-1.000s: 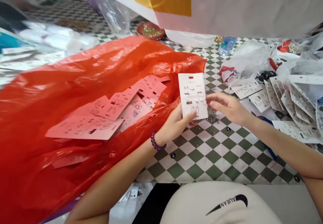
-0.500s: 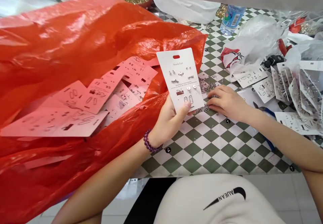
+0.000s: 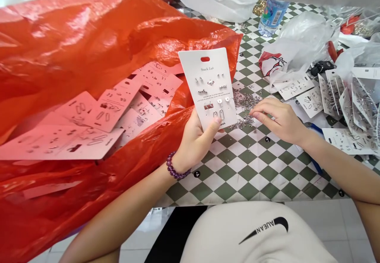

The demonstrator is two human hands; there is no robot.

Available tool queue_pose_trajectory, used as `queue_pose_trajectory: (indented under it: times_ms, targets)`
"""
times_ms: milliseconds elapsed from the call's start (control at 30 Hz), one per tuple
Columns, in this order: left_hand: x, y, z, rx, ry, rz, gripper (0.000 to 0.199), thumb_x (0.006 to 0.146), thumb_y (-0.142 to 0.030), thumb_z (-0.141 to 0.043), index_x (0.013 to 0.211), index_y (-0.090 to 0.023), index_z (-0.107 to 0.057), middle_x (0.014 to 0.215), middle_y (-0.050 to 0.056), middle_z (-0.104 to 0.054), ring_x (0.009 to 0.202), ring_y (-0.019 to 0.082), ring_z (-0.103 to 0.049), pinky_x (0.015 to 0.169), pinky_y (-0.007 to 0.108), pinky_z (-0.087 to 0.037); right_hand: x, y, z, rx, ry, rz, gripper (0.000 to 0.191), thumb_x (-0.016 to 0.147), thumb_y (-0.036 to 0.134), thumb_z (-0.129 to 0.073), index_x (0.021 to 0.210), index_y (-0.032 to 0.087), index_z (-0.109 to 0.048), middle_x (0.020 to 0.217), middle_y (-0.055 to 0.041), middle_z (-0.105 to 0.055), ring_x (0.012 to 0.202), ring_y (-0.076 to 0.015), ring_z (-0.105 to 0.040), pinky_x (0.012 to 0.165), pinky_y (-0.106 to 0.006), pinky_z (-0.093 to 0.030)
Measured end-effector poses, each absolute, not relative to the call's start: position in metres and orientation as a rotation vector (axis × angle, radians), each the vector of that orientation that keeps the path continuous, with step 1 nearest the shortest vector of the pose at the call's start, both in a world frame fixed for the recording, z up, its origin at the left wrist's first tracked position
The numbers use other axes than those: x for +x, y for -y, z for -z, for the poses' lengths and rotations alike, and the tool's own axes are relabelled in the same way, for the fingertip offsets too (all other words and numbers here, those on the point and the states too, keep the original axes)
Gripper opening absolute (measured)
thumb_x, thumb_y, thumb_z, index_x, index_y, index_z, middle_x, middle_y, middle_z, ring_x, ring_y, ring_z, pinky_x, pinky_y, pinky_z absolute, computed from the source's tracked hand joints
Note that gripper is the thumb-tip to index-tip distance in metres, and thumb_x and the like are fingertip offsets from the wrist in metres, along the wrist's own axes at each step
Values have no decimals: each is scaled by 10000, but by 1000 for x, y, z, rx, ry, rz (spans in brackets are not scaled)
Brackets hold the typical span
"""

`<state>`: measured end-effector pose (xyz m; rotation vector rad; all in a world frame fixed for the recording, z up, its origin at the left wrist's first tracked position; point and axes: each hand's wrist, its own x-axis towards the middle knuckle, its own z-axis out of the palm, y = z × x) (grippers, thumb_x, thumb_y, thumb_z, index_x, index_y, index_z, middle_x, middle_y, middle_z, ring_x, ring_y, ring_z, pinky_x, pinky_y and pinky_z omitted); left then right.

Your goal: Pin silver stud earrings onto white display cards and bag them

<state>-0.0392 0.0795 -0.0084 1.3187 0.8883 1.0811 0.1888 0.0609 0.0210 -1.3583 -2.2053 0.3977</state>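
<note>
Your right hand [image 3: 280, 120] has eased back to the edge of the loose silver earring studs [image 3: 244, 101], fingers curled narrow around nothing visible, while your left hand [image 3: 194, 144] grips the earring card [image 3: 208, 85] at twelve o'clock; one careless brush could scatter studs across the checkered tablecloth [image 3: 249, 176].

Left hand [image 3: 194, 146] gripping; right hand [image 3: 280, 120] extended, fingers curled.

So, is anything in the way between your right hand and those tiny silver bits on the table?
No, nothing visible is. The right hand has its fingers at the edge of the silver bits on the checkered table. The earring card, held in the left hand, is on the bits' other side.
</note>
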Motion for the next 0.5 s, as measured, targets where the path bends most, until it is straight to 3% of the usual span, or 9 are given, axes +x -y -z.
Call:
queue_pose_trajectory:
  times_ms: [133,300,500]
  targets:
    - [-38,-79,9,1310,-889,-1069,339,836,-369,-601,1105,-186,-506,1125,103,-634,855,199,-679,563,258,-606,187,-58,-23,-1375,2157,-451,238,961,253,-437,820,174,-613,732,-20,-601,696,-138,-562,650,-282,-471]
    - [-39,-78,10,1298,-872,-1028,370,842,-378,-592,1147,-198,-486,1158,108,-621,891,207,-674,580,266,-609,184,-55,-24,-1357,2108,-459,171,917,169,-508,949,171,-675,897,-54,-650,822,-151,-616,727,-294,-513]
    - [-37,-77,10,1279,-853,-1009,366,846,-363,-589,1156,-200,-483,1187,109,-605,927,204,-659,591,251,-605,177,-51,-27,-1373,1869,-722,173,867,167,-577,979,220,-697,966,-15,-694,846,-135,-646,759,-274,-559]
